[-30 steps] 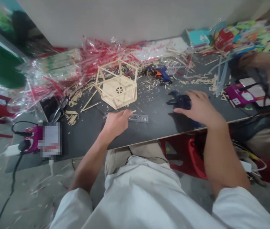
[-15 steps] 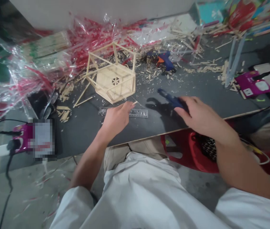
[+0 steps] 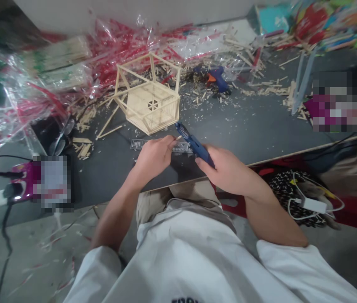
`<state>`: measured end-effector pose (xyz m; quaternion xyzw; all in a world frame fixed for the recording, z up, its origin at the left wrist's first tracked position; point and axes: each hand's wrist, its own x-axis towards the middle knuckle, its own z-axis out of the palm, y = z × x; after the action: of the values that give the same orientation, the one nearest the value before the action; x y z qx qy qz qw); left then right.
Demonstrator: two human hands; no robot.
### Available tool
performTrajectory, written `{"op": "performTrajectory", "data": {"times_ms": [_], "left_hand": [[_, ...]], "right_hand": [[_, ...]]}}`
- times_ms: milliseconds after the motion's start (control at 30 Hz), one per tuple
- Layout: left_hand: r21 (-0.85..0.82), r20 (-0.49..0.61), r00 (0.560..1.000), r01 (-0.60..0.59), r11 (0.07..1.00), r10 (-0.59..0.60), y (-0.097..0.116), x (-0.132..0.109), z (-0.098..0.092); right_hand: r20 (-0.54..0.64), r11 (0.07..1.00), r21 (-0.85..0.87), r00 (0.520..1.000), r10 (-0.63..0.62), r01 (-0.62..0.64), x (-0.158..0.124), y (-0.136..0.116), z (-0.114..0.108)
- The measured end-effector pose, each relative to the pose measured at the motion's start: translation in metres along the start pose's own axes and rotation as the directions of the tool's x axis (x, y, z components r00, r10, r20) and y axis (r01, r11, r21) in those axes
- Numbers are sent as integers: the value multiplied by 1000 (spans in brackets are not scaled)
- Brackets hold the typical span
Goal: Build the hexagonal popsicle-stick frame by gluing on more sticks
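My left hand (image 3: 154, 155) pinches a thin wooden stick (image 3: 177, 137) over a clear ruler (image 3: 162, 145) lying on the dark table (image 3: 254, 126). My right hand (image 3: 228, 172) grips a dark blue tool (image 3: 194, 144), probably cutters, whose tip points at the end of the stick. Just behind both hands stands a hexagonal model built of wooden sticks (image 3: 149, 101), with an open frame above its base.
A blue glue gun (image 3: 216, 78) lies behind the model among stick offcuts. Red and clear plastic wrapping (image 3: 71, 71) piles at the back left. Glasses (image 3: 60, 141) lie at the left. A purple box (image 3: 23, 181) with a cable sits near the front left edge.
My right hand picked the dark blue tool off the table at the right and carried it left to the stick. My left hand has stayed over the ruler, holding the stick.
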<state>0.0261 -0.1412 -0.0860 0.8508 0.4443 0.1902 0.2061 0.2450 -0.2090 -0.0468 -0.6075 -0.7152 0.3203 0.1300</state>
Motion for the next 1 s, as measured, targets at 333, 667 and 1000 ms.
{"op": "performTrajectory", "data": {"times_ms": [333,667,1000], "left_hand": [[-74,-17,1000,5,997,-7,-1,-3,1],[49,36,998,41,998,-43,5,-3,1],[122,79,995,54,991,-64,5,-3,3]], "right_hand": [[46,1000,3,999,-1,1,-3,-1,4],[-39,999,-26,999,38,-39,-3,-7,25],[-44,982,-146,992,114,-119,2,-14,34]]}}
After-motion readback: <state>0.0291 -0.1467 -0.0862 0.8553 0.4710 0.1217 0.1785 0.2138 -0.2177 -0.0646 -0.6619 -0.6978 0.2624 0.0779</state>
